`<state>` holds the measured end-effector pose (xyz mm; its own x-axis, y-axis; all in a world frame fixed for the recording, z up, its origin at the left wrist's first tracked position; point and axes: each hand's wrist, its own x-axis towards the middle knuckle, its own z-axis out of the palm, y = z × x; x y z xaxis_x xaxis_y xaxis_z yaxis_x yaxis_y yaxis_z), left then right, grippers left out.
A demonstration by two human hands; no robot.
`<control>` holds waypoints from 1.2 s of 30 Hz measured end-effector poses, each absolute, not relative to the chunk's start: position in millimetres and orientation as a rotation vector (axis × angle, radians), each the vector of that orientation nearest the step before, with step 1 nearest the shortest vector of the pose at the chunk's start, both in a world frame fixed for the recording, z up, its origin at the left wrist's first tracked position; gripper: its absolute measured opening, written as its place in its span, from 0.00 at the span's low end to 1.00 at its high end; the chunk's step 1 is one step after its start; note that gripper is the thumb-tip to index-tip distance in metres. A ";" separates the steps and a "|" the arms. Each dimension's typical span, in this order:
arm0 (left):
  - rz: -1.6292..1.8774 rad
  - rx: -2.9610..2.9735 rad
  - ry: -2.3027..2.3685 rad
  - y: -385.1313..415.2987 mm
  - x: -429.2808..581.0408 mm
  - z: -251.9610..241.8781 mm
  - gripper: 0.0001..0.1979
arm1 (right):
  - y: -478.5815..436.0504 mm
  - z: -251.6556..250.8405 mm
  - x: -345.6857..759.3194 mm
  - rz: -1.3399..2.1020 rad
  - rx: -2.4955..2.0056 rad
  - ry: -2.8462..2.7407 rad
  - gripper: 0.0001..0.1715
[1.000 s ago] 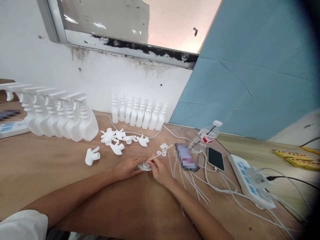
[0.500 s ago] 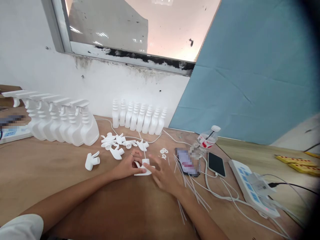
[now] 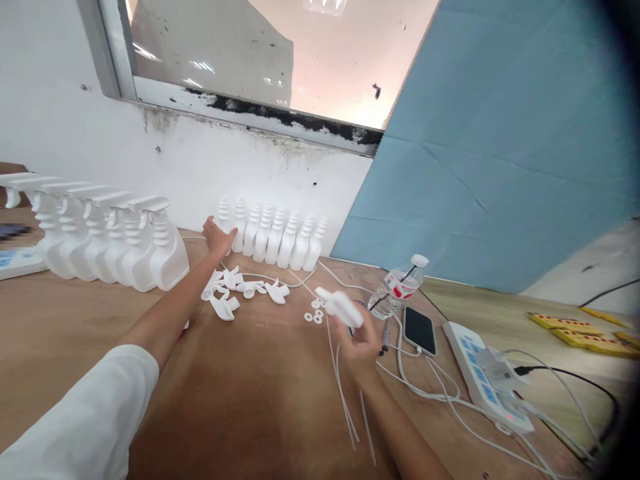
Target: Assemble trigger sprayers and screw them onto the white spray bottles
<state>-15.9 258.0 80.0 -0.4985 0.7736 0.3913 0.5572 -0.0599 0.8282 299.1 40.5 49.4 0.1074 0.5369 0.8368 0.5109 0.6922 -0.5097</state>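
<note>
My left hand [image 3: 219, 237] is at the left end of a row of small white ribbed-neck bottles [image 3: 274, 237], its fingers and thumb around the leftmost spray bottle [image 3: 224, 208]. The hand hides the middle of that bottle, which stands upright on the table. In my right hand [image 3: 361, 343] is a white trigger spray head [image 3: 344, 308], gripped above the table and tilted. Several more loose spray heads [image 3: 223, 307] lie between the bottles and my left forearm. Close to my right hand are small white ring washers [image 3: 318, 316] and thin white tubes [image 3: 341, 393].
Larger white bottles with spray heads fitted [image 3: 167, 260] stand in a row at left. To the right are a water bottle [image 3: 399, 290], a phone [image 3: 420, 331], a power strip [image 3: 485, 373] and loose cables. A wall with a window frame rises behind.
My left hand has left the spray head and reached forward and left to the leftmost small bottle. My right hand has lifted the spray head and moved right with it.
</note>
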 end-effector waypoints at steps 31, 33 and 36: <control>1.335 2.558 1.473 130.1 -14.5 149.1 0.25 | 40.8 195.5 276.4 0.277 -0.462 -1.123 0.10; 1.249 2.565 1.405 119.7 -7.7 153.7 0.23 | 44.5 187.3 274.3 0.276 -0.560 -1.239 0.13; 1.002 2.510 1.254 104.2 4.5 157.7 0.20 | 47.7 176.5 271.6 0.332 -0.734 -1.458 0.16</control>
<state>4.5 104.2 157.7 0.4237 0.7587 0.4948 0.6501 -0.6351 0.4172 271.6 47.7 176.5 0.1179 0.6204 0.7753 0.2238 0.7441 -0.6295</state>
